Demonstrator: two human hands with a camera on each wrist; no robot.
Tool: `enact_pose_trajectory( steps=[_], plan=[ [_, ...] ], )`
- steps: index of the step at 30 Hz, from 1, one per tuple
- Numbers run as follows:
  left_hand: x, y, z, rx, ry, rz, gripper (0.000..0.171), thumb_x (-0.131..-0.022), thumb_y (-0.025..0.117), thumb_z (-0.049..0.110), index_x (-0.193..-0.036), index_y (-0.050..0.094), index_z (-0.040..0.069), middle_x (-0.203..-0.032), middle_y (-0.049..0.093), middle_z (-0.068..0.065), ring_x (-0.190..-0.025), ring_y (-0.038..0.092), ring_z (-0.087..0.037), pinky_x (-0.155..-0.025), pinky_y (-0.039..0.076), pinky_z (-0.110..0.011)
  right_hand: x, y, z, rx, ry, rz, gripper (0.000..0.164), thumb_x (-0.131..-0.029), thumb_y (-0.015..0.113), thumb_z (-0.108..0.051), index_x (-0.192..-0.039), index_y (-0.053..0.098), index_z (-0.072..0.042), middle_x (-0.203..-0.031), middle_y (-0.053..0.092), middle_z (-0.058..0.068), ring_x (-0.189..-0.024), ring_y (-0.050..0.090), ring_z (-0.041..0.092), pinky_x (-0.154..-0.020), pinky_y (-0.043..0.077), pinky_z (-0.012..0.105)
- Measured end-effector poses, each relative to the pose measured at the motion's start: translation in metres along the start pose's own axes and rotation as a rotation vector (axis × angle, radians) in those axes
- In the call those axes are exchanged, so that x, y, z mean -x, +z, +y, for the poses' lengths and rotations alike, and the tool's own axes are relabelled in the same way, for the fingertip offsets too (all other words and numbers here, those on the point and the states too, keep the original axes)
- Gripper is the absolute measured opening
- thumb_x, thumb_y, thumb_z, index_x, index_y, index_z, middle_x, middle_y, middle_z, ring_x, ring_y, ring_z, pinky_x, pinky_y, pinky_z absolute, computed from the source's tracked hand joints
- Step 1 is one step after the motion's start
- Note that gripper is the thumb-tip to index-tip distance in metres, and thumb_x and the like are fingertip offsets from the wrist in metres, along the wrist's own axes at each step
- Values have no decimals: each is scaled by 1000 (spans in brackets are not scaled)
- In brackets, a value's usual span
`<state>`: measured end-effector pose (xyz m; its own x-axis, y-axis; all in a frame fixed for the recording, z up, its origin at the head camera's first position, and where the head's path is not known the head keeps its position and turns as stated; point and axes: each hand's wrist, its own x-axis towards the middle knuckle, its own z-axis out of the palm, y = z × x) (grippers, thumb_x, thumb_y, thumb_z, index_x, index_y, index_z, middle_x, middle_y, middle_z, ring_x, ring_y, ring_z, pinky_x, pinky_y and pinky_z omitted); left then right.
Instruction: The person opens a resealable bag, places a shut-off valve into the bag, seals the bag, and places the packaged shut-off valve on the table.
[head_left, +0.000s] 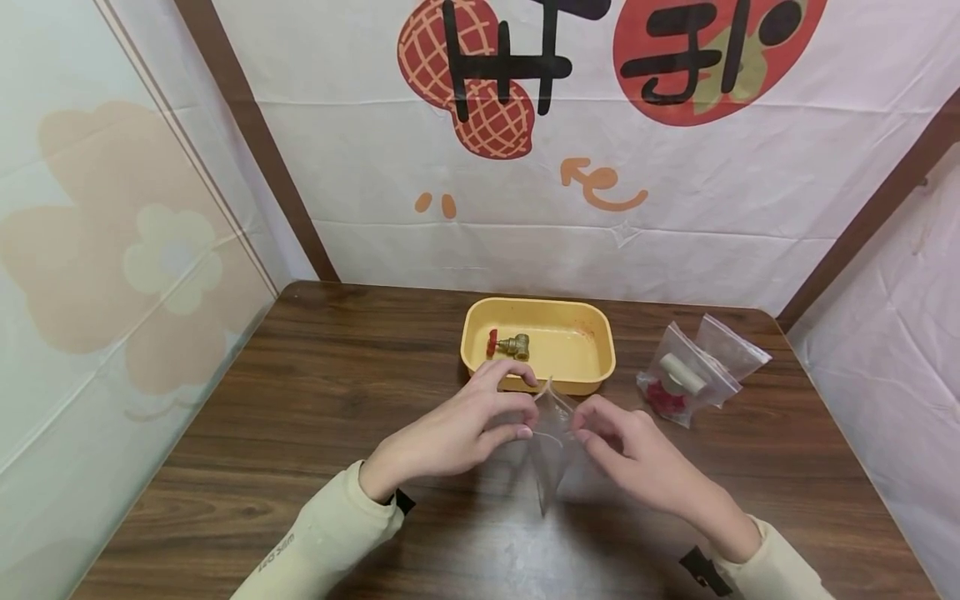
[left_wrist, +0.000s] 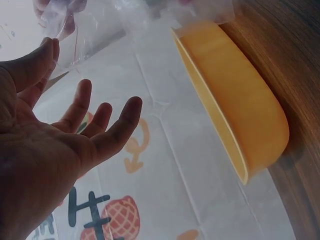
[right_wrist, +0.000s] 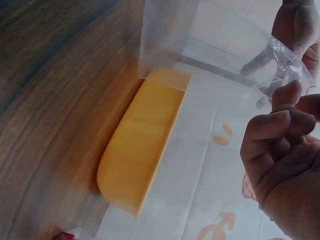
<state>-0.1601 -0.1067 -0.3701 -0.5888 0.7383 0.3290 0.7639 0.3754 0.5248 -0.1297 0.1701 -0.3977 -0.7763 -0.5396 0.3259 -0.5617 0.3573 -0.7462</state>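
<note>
Between my two hands, a clear plastic zip bag (head_left: 553, 454) hangs upright over the table with its mouth spread apart. My left hand (head_left: 468, 425) pinches one side of the mouth between thumb and index finger; in the left wrist view its other fingers (left_wrist: 115, 132) stand loosely spread. The opposite side is pinched by my right hand (head_left: 648, 462), whose remaining fingers curl in, as the right wrist view shows. Nothing shows inside the bag. Just beyond it, a brass gate valve (head_left: 517, 346) with a red handwheel lies in a yellow tray (head_left: 573, 388).
Right of the tray lie two zip bags; the nearer filled bag (head_left: 688, 379) holds a pale cylinder and something red, partly covering the other bag (head_left: 731, 346). The dark wooden table (head_left: 337, 358) meets a printed cloth backdrop (head_left: 480, 258) behind and at the sides.
</note>
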Motion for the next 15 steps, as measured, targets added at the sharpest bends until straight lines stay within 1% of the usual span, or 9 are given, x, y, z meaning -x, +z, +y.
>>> enact_pose_trajectory(
  steps=[2, 4, 6, 7, 8, 11, 13, 15],
  plan=[
    [0, -1, 0, -7, -2, -7, 5, -97, 77, 15, -101, 73, 17, -132, 48, -3, -131, 42, -20, -121, 26, -41, 3, 0, 1, -17, 18, 1, 17, -105, 61, -3, -109, 62, -19, -68, 54, -14, -56, 56, 6, -51, 49, 27],
    [0, -2, 0, -12, -4, -13, 6, -97, 77, 15, -101, 73, 19, -132, 47, -1, -131, 42, -20, -122, 25, -41, 5, 0, 3, -26, 30, 7, 15, -106, 60, -3, -109, 61, -18, -70, 56, -12, -58, 59, 8, -53, 52, 29],
    [0, -3, 0, -8, -6, -18, 7, -98, 76, 15, -101, 73, 20, -131, 47, 0, -131, 41, -20, -121, 26, -41, 8, -1, 4, -26, 43, 17, 15, -106, 59, -2, -108, 61, -17, -72, 57, -11, -59, 60, 10, -55, 53, 29],
    [1, -4, 0, -6, -8, -21, 7, -98, 76, 15, -100, 73, 21, -130, 47, 0, -131, 41, -19, -118, 30, -40, 9, -1, 5, -22, 43, 22, 15, -105, 59, -2, -107, 61, -16, -73, 57, -11, -59, 60, 10, -55, 53, 29],
    [1, -4, 0, -4, -6, -24, 5, -99, 75, 16, -100, 73, 21, -130, 47, 0, -131, 41, -19, -116, 32, -40, 9, -1, 6, -8, 45, 31, 16, -105, 60, -3, -106, 62, -19, -75, 59, -11, -60, 59, 9, -55, 52, 29],
    [-1, -2, 0, -2, 14, -31, 3, -100, 74, 16, -101, 72, 18, -131, 50, -3, -131, 42, -20, -115, 34, -40, 8, -1, 7, 24, 19, 63, 18, -105, 62, -4, -105, 67, -21, -84, 65, -11, -68, 61, 9, -60, 52, 28],
    [-3, -1, 1, -7, 26, -41, 3, -100, 74, 15, -102, 72, 17, -132, 51, -5, -132, 43, -21, -115, 35, -40, 3, -2, 8, 44, -9, 107, 18, -102, 66, -6, -104, 72, -23, -92, 68, -9, -75, 62, 9, -62, 53, 29],
    [-5, 2, 3, -14, 33, -51, 5, -98, 75, 14, -103, 73, 16, -133, 52, -6, -132, 43, -22, -113, 37, -38, -2, -3, 8, 44, 0, 168, 14, -99, 72, -8, -102, 75, -22, -94, 69, -8, -79, 63, 12, -64, 53, 30]
  ],
)
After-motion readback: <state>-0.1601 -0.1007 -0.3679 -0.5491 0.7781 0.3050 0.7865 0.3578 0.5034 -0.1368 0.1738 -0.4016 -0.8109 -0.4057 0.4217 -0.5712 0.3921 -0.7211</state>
